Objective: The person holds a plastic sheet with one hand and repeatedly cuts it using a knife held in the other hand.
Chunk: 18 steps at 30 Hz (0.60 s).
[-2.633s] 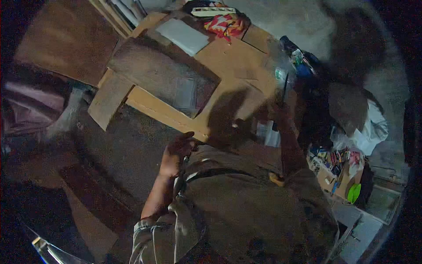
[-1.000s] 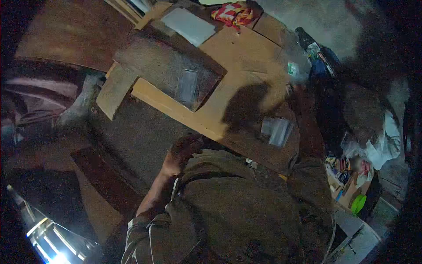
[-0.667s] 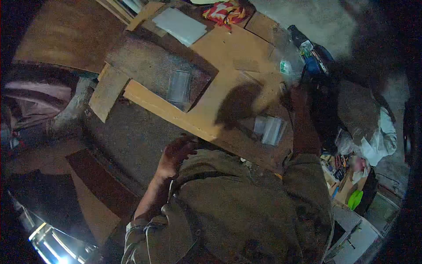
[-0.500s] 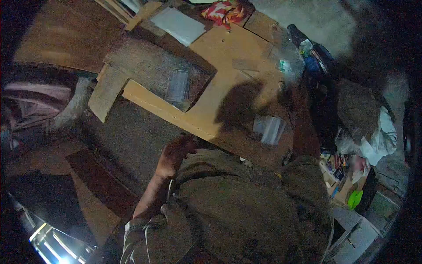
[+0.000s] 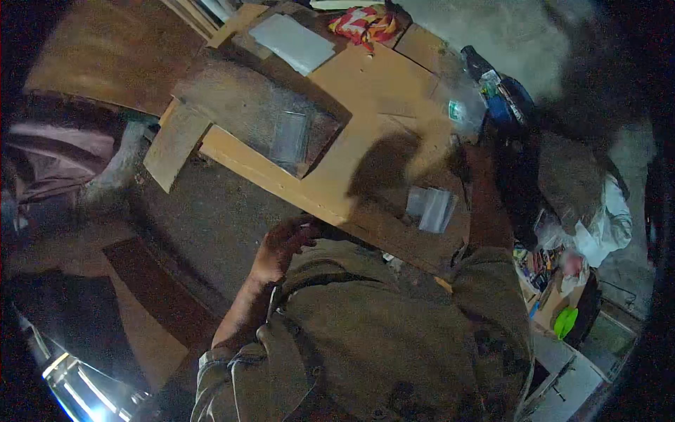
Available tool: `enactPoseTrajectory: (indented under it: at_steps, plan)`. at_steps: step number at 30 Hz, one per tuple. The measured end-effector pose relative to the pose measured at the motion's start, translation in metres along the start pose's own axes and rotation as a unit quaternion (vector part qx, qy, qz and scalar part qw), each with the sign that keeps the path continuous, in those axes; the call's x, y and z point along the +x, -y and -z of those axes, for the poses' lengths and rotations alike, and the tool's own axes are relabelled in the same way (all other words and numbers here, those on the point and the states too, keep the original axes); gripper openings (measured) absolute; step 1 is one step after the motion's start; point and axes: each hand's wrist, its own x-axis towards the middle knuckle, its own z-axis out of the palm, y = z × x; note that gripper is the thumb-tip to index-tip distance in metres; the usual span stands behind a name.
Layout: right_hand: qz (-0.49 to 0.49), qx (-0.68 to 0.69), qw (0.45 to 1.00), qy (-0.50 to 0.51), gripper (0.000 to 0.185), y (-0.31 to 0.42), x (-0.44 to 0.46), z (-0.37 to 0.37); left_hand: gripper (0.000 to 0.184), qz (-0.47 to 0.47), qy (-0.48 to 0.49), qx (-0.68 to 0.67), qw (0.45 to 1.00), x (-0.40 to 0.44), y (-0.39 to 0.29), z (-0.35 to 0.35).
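My left hand (image 5: 285, 246) is in front of my body by the near edge of the wooden table (image 5: 380, 77). Its fingers are loosely bent and a little apart, with nothing clearly in them. At the table's right side my right hand (image 5: 479, 156) reaches forward in deep shadow, its fingers too dark to make out. Just beyond it is a clear plastic item (image 5: 467, 112) with a green and white label; whether they touch, I cannot tell. A stack of clear plastic sleeves (image 5: 430, 209) lies on the table between my hands. More clear sleeves (image 5: 290, 137) rest on a dark board (image 5: 218, 88).
White sheets (image 5: 292, 42) and a red and yellow cloth (image 5: 363, 27) lie at the far side. A loose wooden strip (image 5: 176, 144) sticks out at the left. To the right are white plastic bags (image 5: 605, 225) and a box of small items (image 5: 541, 267). A bright lamp (image 5: 88, 390) glows at lower left.
The whole view has shifted slightly. Both hands stay in nearly the same places, and the sleeves and board have not visibly moved on the table.
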Motion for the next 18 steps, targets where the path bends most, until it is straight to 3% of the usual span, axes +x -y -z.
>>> enactPoseTrajectory:
  at_steps: [3,6,7,9,10,11,13,15,18]
  plan:
    - [-0.012,0.015,1.0,-0.005,0.021,0.002,0.001,0.005,0.037,0.105,-0.034,-0.039,0.993,-0.009,-0.001,-0.001]
    - [-0.03,0.032,0.999,-0.024,0.019,0.001,-0.004,0.011,0.035,0.204,-0.101,-0.264,0.937,-0.015,0.008,0.001]
    - [-0.037,0.042,0.998,-0.035,0.018,0.002,-0.006,0.013,0.036,0.091,-0.056,-0.146,0.983,-0.017,0.015,0.009]
    - [-0.058,0.07,0.994,-0.064,0.017,0.002,-0.013,0.022,0.038,-0.029,-0.018,-0.024,0.999,-0.017,0.017,0.017]
    - [-0.069,0.091,0.99,-0.078,0.017,0.004,-0.016,0.026,0.039,0.104,-0.065,-0.139,0.983,-0.014,0.001,0.017]
    - [-0.078,0.122,0.985,-0.093,0.017,0.006,-0.018,0.03,0.041,0.234,-0.109,-0.251,0.933,-0.015,-0.007,0.018]
    - [-0.096,0.199,0.969,-0.113,0.016,0.019,-0.019,0.04,0.041,0.196,-0.116,-0.233,0.946,-0.022,-0.002,0.022]
    - [-0.085,0.353,0.926,-0.1,0.015,0.035,-0.019,0.053,0.042,0.156,-0.122,-0.21,0.957,-0.025,0.0,0.029]
    - [0.019,0.657,0.753,-0.017,0.013,0.068,-0.035,0.078,0.042,0.11,-0.111,-0.18,0.971,-0.027,0.002,0.038]
